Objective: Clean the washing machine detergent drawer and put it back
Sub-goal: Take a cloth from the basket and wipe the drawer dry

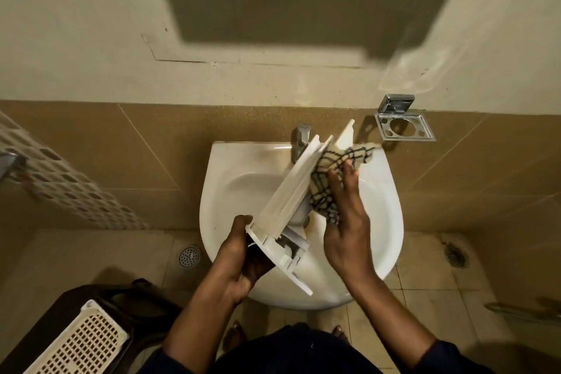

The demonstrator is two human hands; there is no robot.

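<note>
Over a white bathroom sink [391, 222] against tan tiles, the detergent drawer [290, 191] slants from the near rim up towards the tap [300, 136]. The left hand [243, 264] is curled tight round its front panel at the lower end, while the right hand [346, 231] grips a checked cloth [323, 194] pressed against the drawer's right side.
</note>
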